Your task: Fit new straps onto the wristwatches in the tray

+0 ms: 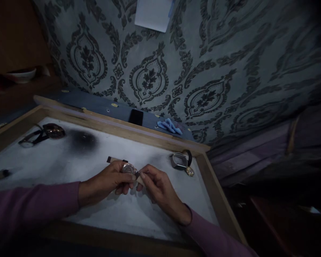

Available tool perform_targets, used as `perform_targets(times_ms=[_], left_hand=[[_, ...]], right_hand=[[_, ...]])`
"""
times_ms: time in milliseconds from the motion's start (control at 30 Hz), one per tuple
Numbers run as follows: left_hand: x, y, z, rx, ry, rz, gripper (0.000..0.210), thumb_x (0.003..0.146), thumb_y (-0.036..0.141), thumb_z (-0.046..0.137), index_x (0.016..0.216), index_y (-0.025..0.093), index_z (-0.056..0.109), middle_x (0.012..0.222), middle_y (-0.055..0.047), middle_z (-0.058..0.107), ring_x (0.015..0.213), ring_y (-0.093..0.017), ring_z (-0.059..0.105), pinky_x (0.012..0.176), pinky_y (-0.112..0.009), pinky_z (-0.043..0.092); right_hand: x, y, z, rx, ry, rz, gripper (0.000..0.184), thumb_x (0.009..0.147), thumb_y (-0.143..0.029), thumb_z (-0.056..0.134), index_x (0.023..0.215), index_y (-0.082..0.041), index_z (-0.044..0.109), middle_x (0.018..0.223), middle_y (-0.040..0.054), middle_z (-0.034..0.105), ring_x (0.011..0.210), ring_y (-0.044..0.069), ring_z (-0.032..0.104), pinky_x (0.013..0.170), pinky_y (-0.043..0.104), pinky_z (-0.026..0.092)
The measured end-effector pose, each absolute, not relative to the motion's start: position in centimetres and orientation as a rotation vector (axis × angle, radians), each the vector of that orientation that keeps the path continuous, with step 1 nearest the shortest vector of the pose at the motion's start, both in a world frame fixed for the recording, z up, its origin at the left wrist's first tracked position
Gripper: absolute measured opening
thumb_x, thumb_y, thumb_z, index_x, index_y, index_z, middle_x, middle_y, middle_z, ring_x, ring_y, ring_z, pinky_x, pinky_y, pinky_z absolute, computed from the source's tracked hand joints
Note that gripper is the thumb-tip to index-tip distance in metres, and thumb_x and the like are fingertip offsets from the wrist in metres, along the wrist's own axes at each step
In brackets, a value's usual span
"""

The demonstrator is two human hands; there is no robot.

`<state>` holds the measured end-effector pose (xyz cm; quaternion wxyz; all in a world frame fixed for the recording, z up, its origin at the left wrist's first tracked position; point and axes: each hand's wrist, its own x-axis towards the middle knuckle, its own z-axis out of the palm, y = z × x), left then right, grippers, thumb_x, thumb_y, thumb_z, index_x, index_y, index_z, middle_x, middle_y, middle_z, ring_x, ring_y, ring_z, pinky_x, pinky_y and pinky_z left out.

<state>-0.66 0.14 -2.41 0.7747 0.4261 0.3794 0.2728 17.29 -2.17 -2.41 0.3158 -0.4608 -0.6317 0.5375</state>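
Any markings on the watch (128, 168) are too small and dim for me to read, sorry. It's up near the middle of the wood-framed tray (215, 189), pinched between thumb and fingers of the left hand (104, 182). The right hand (159, 187) is nearly closed too, fingertips pinching the strap (141, 180) just right of the case. Far right in the tray there's a square watch (178, 160) with a gold piece (189, 171) beside it. Phone (136, 117) and blue cloth (169, 126) sit beyond the far rail.
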Motion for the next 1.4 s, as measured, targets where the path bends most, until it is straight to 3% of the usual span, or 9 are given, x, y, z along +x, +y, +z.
perform_targets(times_ms=[333, 1400], left_hand=[[-0.76, 0.21, -2.53, 0.916, 0.773, 0.609, 0.016, 0.071, 0.023, 0.065, 0.059, 0.015, 0.058, 0.049, 0.003, 0.056, 0.038, -0.005, 0.043, 0.036, -0.016, 0.025], [-0.8, 0.36, -2.65, 0.948, 0.767, 0.605, 0.017, 0.073, 0.022, 0.062, 0.057, 0.016, 0.059, 0.046, 0.004, 0.054, 0.038, -0.005, 0.042, 0.036, -0.017, 0.025]], right_hand=[[17.25, -2.34, -2.74, -1.188, -1.604, 1.434, 0.031, 0.095, -0.048, 0.047, 0.103, -0.019, 0.052, 0.065, -0.0019, 0.062, 0.035, 0.003, 0.034, 0.031, 0.014, 0.025], [17.16, -2.31, -2.6, -1.188, -1.581, 1.434, 0.031, 0.095, -0.049, 0.048, 0.099, -0.019, 0.053, 0.065, -0.0012, 0.063, 0.037, 0.004, 0.035, 0.032, 0.014, 0.025]])
